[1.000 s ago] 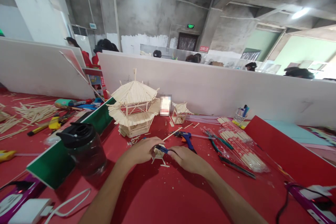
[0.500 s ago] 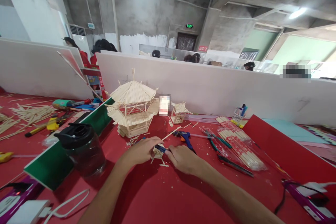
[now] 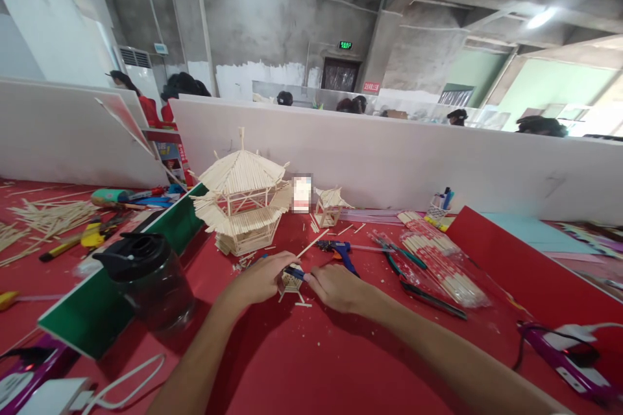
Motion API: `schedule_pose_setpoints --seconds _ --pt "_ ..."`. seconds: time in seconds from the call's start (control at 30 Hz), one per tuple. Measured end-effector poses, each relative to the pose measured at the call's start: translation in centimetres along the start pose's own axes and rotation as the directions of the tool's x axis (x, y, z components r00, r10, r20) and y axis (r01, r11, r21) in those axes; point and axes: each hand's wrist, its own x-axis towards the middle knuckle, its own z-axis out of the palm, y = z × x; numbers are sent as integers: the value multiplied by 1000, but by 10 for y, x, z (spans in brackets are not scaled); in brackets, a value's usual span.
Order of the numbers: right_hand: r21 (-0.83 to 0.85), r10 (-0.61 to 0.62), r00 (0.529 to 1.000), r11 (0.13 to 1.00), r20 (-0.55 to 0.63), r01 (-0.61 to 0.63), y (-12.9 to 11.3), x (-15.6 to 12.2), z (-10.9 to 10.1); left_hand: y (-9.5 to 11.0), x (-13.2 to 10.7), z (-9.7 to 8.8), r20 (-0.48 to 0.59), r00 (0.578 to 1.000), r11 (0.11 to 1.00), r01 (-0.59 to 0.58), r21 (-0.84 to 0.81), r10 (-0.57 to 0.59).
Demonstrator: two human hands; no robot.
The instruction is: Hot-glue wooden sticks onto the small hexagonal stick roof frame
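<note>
My left hand is closed, its fingertips at the lower end of a thin wooden stick that slants up to the right. My right hand is wrapped round a dark blue hand tool, whose other end reaches the left fingers; its exact kind is hard to make out. Beneath both hands stands a small frame of wooden sticks, partly covered by the fingers. A short loose stick lies at its front. Behind my hands is a large stick-built pavilion model, with a smaller one to its right.
A blue glue gun lies beyond my right hand. Farther right are green-handled pliers, a black cutter and bagged sticks. A dark water bottle stands left by a green board. White partitions stand behind.
The view has shifted slightly, so the scene sits a little farther left. Both hands keep nearly the same pose over the small frame, with the blue tool between them.
</note>
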Motion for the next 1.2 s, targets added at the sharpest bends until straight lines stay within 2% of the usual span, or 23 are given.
schedule_pose_setpoints --seconds 0.37,0.6,0.77,1.2 --pt "-20 -31 999 999 -26 31 3 5 6 -4 1 -1 22 1000 1000 -1 29 0" --pt "-47 -10 999 999 -33 8 1 3 3 -10 3 3 -5 1000 1000 -7 22 7" --pt "-77 -46 998 996 -35 43 4 4 6 -13 3 4 -20 1000 1000 -13 -3 13" --pt "-56 -41 999 998 -36 39 0 1 0 -6 2 -1 9 1000 997 -2 -77 3"
